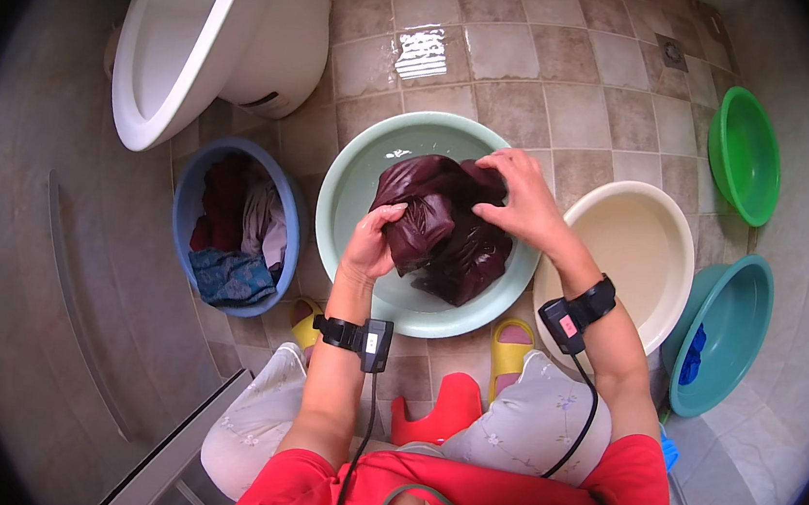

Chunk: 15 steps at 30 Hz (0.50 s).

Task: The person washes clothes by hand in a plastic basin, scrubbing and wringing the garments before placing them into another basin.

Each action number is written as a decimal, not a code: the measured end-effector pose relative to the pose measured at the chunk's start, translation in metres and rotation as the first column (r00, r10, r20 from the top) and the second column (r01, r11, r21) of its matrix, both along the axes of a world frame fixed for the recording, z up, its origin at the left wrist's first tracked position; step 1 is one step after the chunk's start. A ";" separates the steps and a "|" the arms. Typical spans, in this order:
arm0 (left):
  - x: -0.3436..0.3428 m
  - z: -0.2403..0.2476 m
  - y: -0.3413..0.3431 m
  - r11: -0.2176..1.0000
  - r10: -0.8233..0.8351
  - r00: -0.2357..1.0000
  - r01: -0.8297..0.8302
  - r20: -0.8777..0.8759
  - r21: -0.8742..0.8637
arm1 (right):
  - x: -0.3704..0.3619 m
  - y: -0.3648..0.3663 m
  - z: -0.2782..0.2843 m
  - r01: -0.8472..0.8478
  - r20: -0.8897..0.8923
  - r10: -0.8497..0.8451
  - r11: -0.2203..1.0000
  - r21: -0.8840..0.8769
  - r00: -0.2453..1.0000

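Observation:
A wet dark maroon garment (437, 219) is bunched up over a pale green basin (330, 255) that has water in it. My left hand (372, 243) grips the garment's left side, its thumb on top and its other fingers partly hidden by the cloth. At the garment's upper right edge is my right hand (526, 201), with thumb and fingers spread apart. Its fingertips are at the cloth, and I cannot make out whether they press on it. The garment's lower part hangs down into the basin.
Left stands a blue basin (294, 242) with dark red, pale and blue patterned clothes. To the right are a cream basin (682, 250), a teal basin (743, 329) holding a blue cloth, and a green basin (747, 159). A white toilet (274, 36) stands upper left on the tiled floor (574, 113).

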<state>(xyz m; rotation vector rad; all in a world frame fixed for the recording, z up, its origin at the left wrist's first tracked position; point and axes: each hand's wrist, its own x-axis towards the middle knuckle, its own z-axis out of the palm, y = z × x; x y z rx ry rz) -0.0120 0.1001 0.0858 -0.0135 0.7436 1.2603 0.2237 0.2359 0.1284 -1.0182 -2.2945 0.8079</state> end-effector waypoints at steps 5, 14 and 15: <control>0.020 0.029 0.010 0.994 0.007 0.959 -0.038 0.283 0.106 | -0.012 -0.021 -0.005 -0.284 -0.270 0.143 0.741 -0.608 0.952; -0.033 0.046 0.011 0.960 -0.277 0.736 0.228 -0.618 -0.159 | 0.013 0.012 -0.010 -0.158 -0.391 -0.227 0.654 -0.740 0.892; -0.040 0.046 0.007 0.966 -0.257 0.704 0.172 -0.662 -0.192 | 0.016 0.017 -0.009 -0.125 -0.390 -0.308 0.625 -0.771 0.868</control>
